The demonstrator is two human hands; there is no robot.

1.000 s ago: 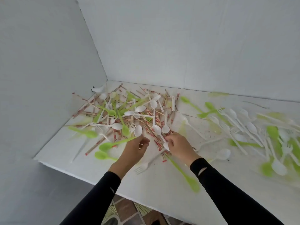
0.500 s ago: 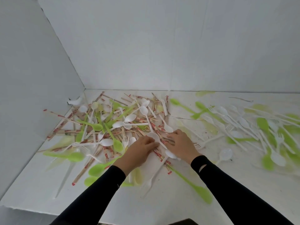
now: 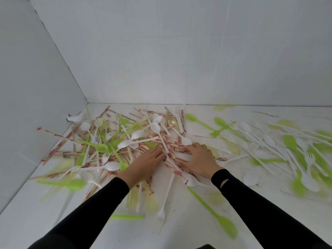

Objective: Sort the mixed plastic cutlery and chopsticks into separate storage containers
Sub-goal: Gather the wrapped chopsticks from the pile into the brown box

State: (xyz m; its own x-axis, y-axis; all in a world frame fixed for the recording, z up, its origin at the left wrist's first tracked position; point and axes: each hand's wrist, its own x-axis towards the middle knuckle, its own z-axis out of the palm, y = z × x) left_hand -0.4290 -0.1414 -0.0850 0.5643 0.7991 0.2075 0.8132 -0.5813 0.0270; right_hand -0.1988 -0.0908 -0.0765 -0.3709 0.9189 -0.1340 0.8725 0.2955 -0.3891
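Observation:
A mixed pile of paper-wrapped chopsticks (image 3: pixel 172 143), white spoons (image 3: pixel 128 143), white forks (image 3: pixel 105 157) and green cutlery (image 3: pixel 100 147) covers the left half of the white surface (image 3: pixel 179 230). My left hand (image 3: pixel 143 164) lies palm down at the pile's near edge, its straight fingers pressing against a bundle of wrapped chopsticks (image 3: pixel 170 159). My right hand (image 3: pixel 197 159) is on the other side of that bundle, fingers curled over the chopsticks. The bundle runs diagonally between both hands. No storage container is in view.
A second spread of white and green cutlery (image 3: pixel 280 146) lies to the right. Near me are a white fork (image 3: pixel 161 215), a long green spoon (image 3: pixel 222 221) and a green handle (image 3: pixel 127 216). White walls close off the left and back.
Both hands have moved forward into the pile and closed in on the wrapped chopsticks. The view has shifted nearer and downward, so the surface's front edge is out of sight.

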